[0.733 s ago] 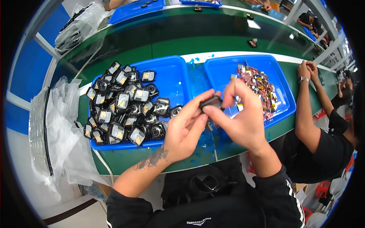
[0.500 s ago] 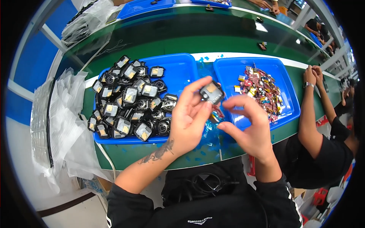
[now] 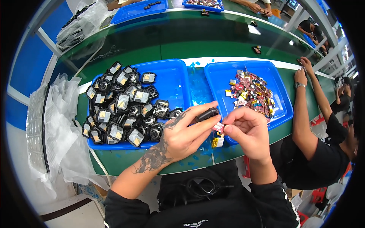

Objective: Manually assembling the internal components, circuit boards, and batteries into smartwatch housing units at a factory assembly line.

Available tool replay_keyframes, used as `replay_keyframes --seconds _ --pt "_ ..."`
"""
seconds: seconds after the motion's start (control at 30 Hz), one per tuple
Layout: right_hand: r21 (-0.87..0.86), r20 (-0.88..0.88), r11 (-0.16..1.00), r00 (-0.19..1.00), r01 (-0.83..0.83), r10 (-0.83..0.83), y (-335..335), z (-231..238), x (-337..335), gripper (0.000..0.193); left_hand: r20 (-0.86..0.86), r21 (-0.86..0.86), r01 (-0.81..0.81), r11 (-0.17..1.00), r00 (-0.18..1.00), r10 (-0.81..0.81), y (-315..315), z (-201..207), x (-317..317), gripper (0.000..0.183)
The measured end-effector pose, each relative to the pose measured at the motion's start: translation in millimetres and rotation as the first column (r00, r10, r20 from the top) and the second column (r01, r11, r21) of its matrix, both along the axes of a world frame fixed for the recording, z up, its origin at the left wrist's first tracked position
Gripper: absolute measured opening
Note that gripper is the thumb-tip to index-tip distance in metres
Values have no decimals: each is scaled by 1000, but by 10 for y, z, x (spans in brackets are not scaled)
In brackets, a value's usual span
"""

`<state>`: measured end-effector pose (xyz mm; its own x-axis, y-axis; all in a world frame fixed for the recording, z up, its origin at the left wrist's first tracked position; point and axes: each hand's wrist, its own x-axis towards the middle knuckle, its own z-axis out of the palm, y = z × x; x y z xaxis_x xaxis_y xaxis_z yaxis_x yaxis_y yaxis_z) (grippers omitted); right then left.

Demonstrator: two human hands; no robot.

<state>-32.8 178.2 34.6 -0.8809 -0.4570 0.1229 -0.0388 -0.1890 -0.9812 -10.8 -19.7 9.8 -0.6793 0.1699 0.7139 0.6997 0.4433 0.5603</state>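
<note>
My left hand is closed around a black smartwatch case, its edge turned up between the fingers. Close beside it, the thumb and fingertips of my right hand pinch a small red circuit board. A yellow-and-silver battery hangs below the board; whether the board is still joined to the case is hidden by my fingers. Left of my hands, a blue tray bears a heap of similar black watch cases. The right-hand blue tray holds a pile of red boards and batteries.
Blue scraps litter the green bench between and in front of the trays. White plastic sheeting hangs at the left. At the right a co-worker's arms reach over the bench. Another blue tray stands across the belt.
My left hand has rolled over, turning the case from face-up to edge-up. My right hand, apart from it before, now pinches the red board. The view has shifted slightly.
</note>
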Motion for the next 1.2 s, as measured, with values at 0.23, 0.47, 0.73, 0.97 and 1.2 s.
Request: replay_keyframes --seconds 0.23,0.47,0.73,0.97,1.2 --pt "177 -192 983 981 54 -19 37 1 0 12 364 160 48 986 925 -104 -3 -12 45 23" --pt "234 -207 968 978 87 -38 -45 -45 -2 16 638 627 17 779 563 -526 5 -59 32 21" --pt "146 -202 953 951 266 -234 -227 -216 -51 28 513 728 20 685 647 -564 34 -68 16 38" --pt "198 -361 923 900 331 -245 -224 -188 -66 33 509 719 35 694 654 -560 69 8 41 46" --pt "341 -250 907 954 245 -164 -313 -86 -117 41 538 768 -62 637 601 -591 32 38 48 68"
